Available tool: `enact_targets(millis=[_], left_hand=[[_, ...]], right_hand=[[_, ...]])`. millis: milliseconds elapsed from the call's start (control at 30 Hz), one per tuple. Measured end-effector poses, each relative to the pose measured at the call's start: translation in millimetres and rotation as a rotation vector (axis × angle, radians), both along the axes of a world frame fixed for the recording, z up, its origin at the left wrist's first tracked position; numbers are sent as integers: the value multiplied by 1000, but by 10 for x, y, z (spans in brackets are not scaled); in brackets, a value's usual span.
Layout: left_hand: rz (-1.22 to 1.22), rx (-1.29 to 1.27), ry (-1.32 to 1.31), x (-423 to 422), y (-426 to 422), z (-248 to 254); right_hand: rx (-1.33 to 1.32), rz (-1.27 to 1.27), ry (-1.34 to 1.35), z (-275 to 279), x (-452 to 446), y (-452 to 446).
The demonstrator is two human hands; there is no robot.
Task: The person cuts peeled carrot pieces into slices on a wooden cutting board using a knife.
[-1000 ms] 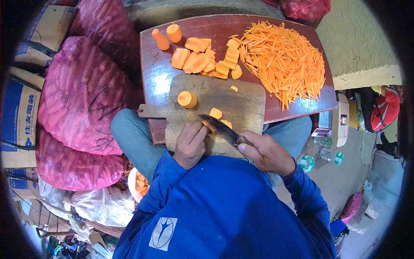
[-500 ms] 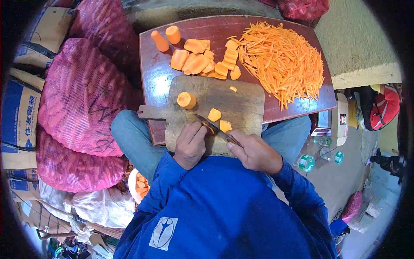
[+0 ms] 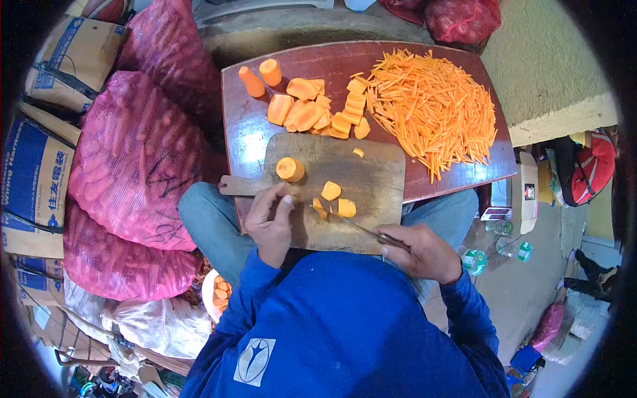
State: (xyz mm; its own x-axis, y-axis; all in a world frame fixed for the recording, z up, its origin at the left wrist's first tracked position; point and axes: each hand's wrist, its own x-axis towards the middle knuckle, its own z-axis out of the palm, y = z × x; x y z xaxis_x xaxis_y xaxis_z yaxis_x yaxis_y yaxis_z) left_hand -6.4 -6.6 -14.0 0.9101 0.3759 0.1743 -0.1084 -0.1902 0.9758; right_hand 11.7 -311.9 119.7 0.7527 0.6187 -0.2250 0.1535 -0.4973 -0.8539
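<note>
My right hand point(image 3: 424, 251) grips a knife point(image 3: 393, 241) by its handle, the blade pointing left over the near part of a wooden cutting board point(image 3: 371, 162). At the board's left edge, my left hand point(image 3: 271, 225) is raised with thumb and fingers apart and nothing in them. Between the hands lie small carrot pieces point(image 3: 346, 208), some thin and standing on edge near the blade tip. Another cut carrot piece point(image 3: 331, 191) rests just behind these. A thick carrot section point(image 3: 289, 169) stands beyond my left fingertips.
A large heap of carrot strips point(image 3: 434, 109) covers the table's point(image 3: 235, 136) right side. Carrot chunks and slabs point(image 3: 306, 114) lie at the back left. Pink mesh sacks point(image 3: 136, 162) stand on the left. A bowl of carrots point(image 3: 210, 298) sits by my left knee, bottles point(image 3: 474, 261) on the floor right.
My left hand has let go of the carrot piece and moved left, opening. The knife has drawn back to the right and nearer my body. The view has shifted slightly.
</note>
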Motion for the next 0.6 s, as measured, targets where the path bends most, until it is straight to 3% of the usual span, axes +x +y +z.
enact_targets(millis=[167,233,367,600], left_hand=[[-14,-112,55,105,138,172],[-231,245,83,70,171,272],[-346,366,87,-66,47,398],[-342,408,5,-57,-27,282]], right_hand=[[-17,80,78,-76,88,8],[-84,105,-30,-105,119,31],[-185,74,-190,-63,132,30],[-100,-63,-41,46,26,-37]])
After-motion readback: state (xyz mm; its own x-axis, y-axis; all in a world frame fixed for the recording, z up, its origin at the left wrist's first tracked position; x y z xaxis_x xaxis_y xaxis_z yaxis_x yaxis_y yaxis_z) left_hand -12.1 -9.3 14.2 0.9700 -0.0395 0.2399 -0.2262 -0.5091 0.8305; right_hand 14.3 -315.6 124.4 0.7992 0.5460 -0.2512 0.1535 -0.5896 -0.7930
